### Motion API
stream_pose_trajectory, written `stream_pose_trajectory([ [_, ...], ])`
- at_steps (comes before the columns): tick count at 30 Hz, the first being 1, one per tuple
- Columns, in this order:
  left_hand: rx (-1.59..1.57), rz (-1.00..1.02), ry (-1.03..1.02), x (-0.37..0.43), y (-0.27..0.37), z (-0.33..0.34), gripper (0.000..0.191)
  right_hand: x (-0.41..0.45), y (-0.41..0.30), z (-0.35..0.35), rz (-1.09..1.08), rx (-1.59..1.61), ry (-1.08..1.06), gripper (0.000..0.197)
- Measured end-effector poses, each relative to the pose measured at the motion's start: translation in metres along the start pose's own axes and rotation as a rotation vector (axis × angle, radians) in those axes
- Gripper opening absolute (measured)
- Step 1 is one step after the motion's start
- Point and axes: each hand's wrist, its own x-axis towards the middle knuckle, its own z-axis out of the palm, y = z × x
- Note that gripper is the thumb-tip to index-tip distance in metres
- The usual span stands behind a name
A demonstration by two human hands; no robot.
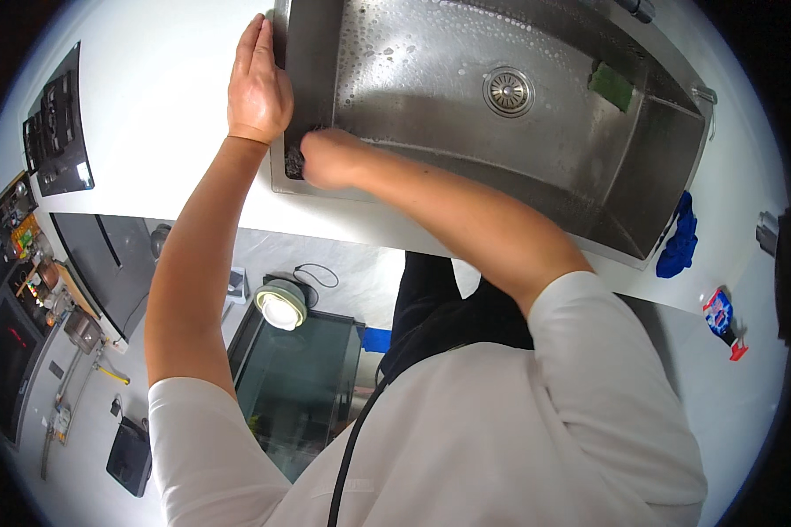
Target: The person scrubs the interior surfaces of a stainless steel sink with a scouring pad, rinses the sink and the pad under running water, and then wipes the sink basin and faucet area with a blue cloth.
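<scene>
Before me is a stainless steel sink (428,118), its floor wet with drops and foam. Down in the near left corner, my right hand (333,158) is pressed against the wall, closed around a dark scrubber (294,163) that looks like steel wool. Most of that scrubber is hidden by the fingers. My left hand (260,95) rests straight-fingered along the sink's left rim, holding nothing. A green scouring pad (612,87) lies by the far right corner. The round drain strainer (509,92) is uncovered.
A blue cloth (677,240) lies on the white counter (165,99) right of the sink. Beyond it is a spray bottle (720,315) with a red nozzle. A black hob (59,132) sits at left. Behind me, stacked bowls (282,306) top a glass-covered unit (296,382).
</scene>
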Motion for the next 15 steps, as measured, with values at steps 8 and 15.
stream_pose_trajectory([
  [8, 0.061, 0.041, -0.004, 0.004, 0.0, 0.006, 0.06, 0.008, 0.11, 0.003, -0.1, -0.038, -0.086, 0.032],
  [15, 0.027, 0.076, -0.003, -0.001, -0.003, 0.003, 0.057, 0.046, 0.039, 0.028, 0.221, 0.047, -0.033, 0.029],
])
